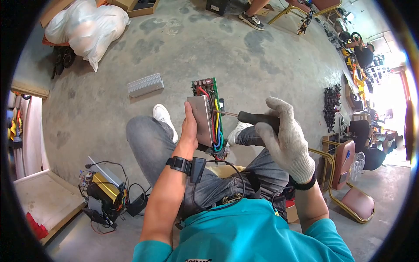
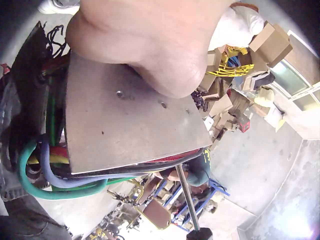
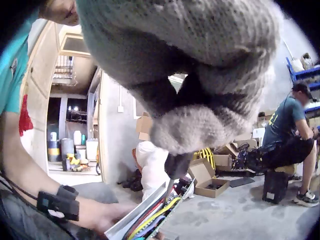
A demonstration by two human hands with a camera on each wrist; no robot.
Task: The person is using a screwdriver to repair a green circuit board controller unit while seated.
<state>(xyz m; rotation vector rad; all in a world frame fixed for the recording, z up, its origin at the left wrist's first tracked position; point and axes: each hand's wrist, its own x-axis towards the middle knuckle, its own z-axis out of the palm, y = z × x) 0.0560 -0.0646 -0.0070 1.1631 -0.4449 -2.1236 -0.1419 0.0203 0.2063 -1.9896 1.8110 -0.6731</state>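
Note:
My bare left hand grips a circuit board with a flat metal plate along its side. The unit stands on edge between my knees, with red, yellow, blue and green wires running down it. The gloved right hand holds a screwdriver by its black handle. Its thin shaft reaches in among the wires beside the plate, where the tip is hidden. In the right wrist view, the knitted glove wraps the handle above the board.
A finned aluminium housing lies on the concrete floor ahead. To my left sits an opened gold-and-black device with tangled wires. A folding chair is at my right, and white bags stand at the far left.

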